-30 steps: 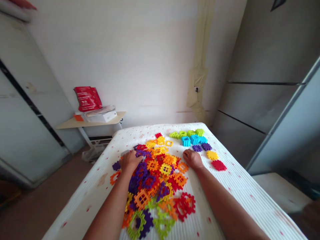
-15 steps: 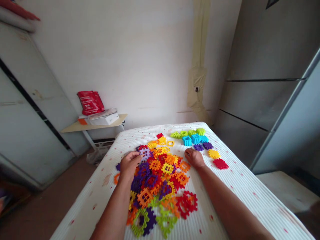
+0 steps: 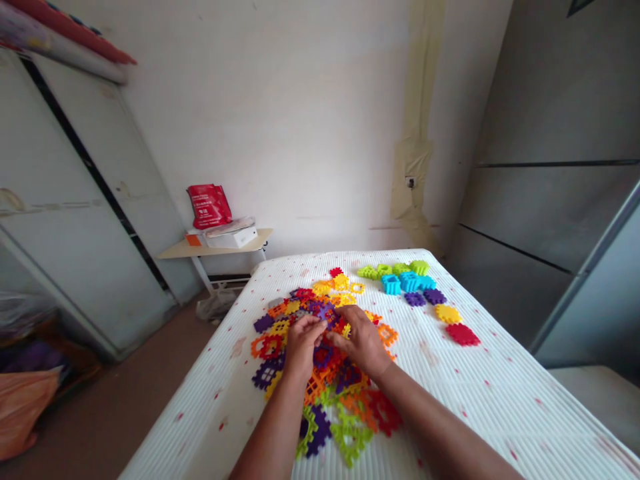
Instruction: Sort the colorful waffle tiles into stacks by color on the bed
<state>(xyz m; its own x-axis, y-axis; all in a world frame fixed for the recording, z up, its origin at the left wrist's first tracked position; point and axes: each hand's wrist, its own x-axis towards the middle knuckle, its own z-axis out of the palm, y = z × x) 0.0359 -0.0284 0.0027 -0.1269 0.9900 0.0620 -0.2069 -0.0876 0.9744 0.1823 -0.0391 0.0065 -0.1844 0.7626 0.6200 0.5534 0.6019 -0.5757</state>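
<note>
Head view, watched from my remote station: left grip and right grip half-closed, fingertips close together over a purple interlocking plastic piece in a mixed pile near the middle of a ribbed white mattress. I cannot tell whether either grip has hold of it. Colour-grouped pieces lie toward the far right corner. Judged best here: pinching one piece by its edge, leaving its neighbours undisturbed.

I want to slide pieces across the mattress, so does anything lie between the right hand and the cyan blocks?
A loose orange piece lies at the pile's edge just beyond the right hand. Nothing else visible lies on the way to the cyan blocks.
</note>
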